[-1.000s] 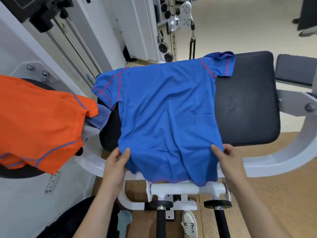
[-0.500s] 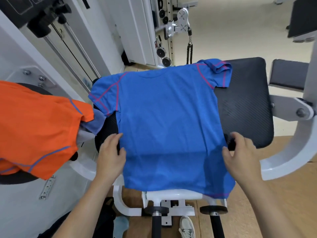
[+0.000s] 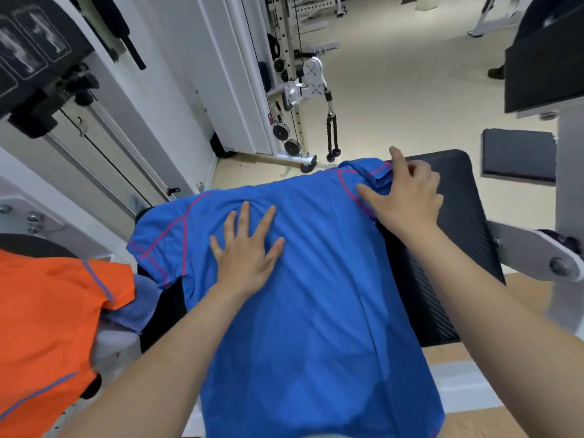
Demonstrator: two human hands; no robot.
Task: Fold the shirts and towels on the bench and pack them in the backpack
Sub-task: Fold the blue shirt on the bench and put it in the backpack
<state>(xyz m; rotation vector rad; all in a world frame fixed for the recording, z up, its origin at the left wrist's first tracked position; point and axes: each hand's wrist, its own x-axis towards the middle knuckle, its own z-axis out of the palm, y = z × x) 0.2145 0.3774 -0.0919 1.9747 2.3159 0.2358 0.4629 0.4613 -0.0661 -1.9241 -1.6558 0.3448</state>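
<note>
A person is working over a black padded gym bench (image 3: 458, 235) at centre right of the frame, where a blue knit short-sleeved shirt with pink seams (image 3: 316, 311) is lying spread flat. The shirt's long axis is running from the neckline at the upper middle of the frame down to the hem, which is hanging past the bench's near edge at the bottom.

The left hand (image 3: 246, 251) is pressing flat on the upper part of the shirt, left of centre, with its fingers straight and spread, holding nothing. The right hand (image 3: 407, 200) is sitting at the upper right, over the bunched right sleeve (image 3: 363, 170). Its thumb is lying along the pink shoulder seam and most of its fingers are curling onto the sleeve's edge, apparently gripping it, while the index finger is pointing upward.

The coming fold appears to depend on this: the sleeve is lying directly under the right hand, on the far side from the flat left palm, so bringing it in would mean carrying it leftward across the frame toward that anchoring hand.

At lower left, an orange shirt with blue piping (image 3: 47, 327) is draping over other equipment, with a grey-blue towel (image 3: 139, 308) showing beneath its edge. Both are waiting unfolded. No backpack is showing anywhere in the frame.
</note>
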